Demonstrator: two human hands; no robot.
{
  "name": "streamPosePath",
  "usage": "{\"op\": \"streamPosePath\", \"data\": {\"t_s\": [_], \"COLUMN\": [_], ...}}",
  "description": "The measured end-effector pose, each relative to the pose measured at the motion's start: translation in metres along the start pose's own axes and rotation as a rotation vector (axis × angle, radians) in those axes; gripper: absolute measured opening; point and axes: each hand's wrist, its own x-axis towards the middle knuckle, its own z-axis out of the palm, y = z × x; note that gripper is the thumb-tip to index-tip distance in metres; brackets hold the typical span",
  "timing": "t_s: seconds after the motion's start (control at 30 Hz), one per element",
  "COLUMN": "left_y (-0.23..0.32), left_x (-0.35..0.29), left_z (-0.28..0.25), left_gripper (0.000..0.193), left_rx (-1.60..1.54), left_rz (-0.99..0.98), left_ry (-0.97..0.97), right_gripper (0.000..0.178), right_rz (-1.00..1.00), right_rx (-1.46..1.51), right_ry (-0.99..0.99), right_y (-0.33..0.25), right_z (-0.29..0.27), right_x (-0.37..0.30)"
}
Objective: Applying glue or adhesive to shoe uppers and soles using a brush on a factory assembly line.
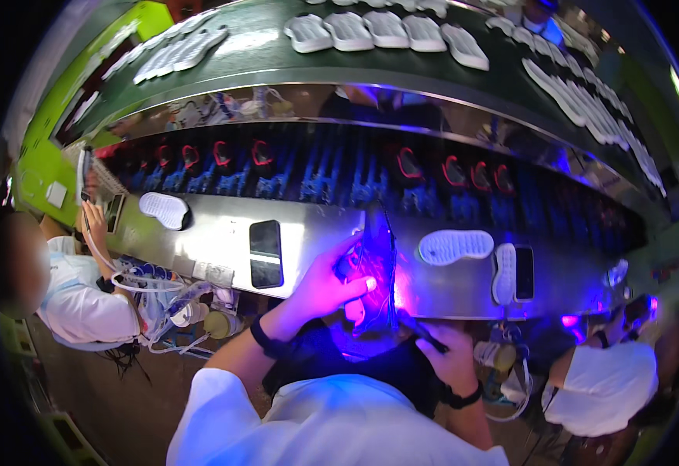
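Observation:
Violet light falls on a dark shoe upper [380, 245] standing nearly upright in front of me. My left hand [328, 281] is closed round its left side, with the thumb laid across it. In my right hand [448, 356] is a slim dark stick-like tool [425, 332], its tip close to the lower right of the upper. Glare hides the tip, so its exact kind cannot be made out. On the metal bench [320, 225], a white shoe sole [456, 247] lies right of the upper and another sole [504, 274] stands beside a dark phone [524, 273].
A second phone [265, 254] and a white sole [164, 210] lie to the left. Beyond the bench, a dark rack [328, 167] holds several red-edged shoe uppers. White soles line a green belt [254, 54] above it. Co-workers [91, 299] [603, 388] sit at both sides, near hoses and pots.

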Motion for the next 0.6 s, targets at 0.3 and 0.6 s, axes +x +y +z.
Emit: {"op": "streamPosePath", "data": {"t_s": [0.3,0.6], "left_y": [-0.009,-0.121], "left_x": [0.177,0.331], "left_z": [-0.116,-0.184], "left_gripper": [0.076,0.046], "left_rx": [1.183,1.377], "left_rz": [-0.214,-0.497], "left_ry": [0.288,0.292], "right_gripper": [0.049,0.042], "right_rz": [0.308,0.486], "right_rx": [0.405,0.058], "right_ry": [0.226,0.359], "right_y": [0.066,0.061], "right_z": [-0.003,-0.024], "right_x": [-0.014,-0.03]}}
